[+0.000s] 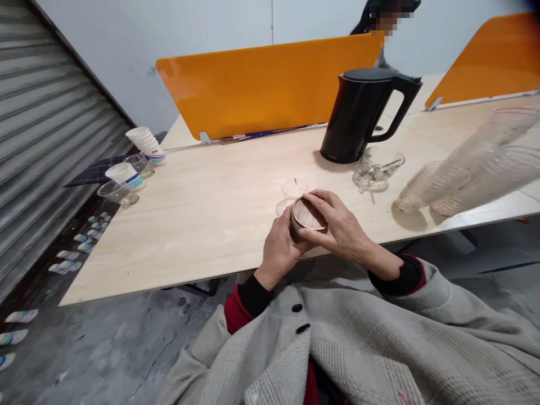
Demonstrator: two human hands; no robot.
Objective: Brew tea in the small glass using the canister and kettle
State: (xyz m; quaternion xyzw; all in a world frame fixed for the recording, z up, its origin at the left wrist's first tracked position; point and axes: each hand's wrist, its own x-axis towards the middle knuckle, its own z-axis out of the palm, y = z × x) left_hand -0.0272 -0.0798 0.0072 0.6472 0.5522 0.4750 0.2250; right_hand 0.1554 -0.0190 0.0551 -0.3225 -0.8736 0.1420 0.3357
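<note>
Near the table's front edge I hold a small round canister with a wood-grain lid [309,214]. My left hand [282,246] wraps round its dark side, fingers closed. The fingers and thumb of my right hand [340,225] are closed on the lid's rim from the right. The lid appears to sit on the canister; its contents are hidden. Just beyond my hands stands a clear plastic cup [294,188] with a few dark specks in it. Farther right is a ribbed glass bowl [379,164].
A black electric kettle [354,115] stands behind the bowl. Stacked clear plastic cups [472,152] lean at the right. Paper cups [145,143] and clear cups sit at the left edge. An orange divider [270,87] runs along the back; a person is behind it.
</note>
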